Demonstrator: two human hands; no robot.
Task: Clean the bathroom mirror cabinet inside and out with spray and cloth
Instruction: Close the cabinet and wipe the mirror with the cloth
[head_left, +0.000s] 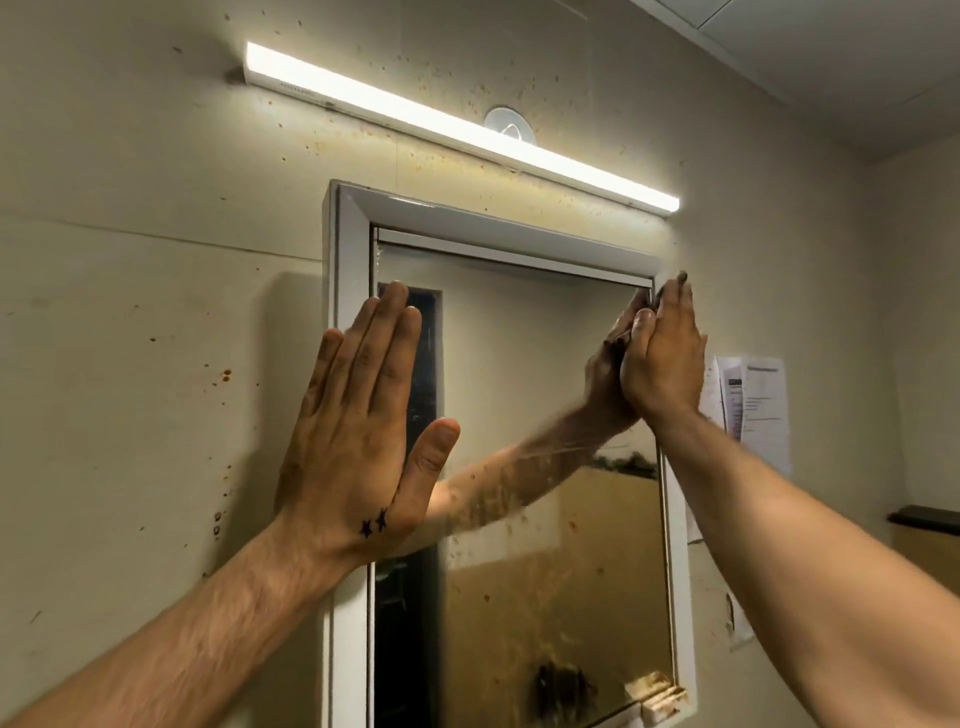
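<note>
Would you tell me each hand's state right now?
Left hand: open, fingers straight, at the mirror cabinet's left side.
Right hand: open, fingers straight, at its right edge.

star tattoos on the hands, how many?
2. Both star tattoos sit side by side on the back of the left hand, at the thumb's base just above the wrist. The right hand shows none on its back; both palms are hidden.

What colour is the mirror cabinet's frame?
The cabinet frame is white, clearest in the head view.
</note>
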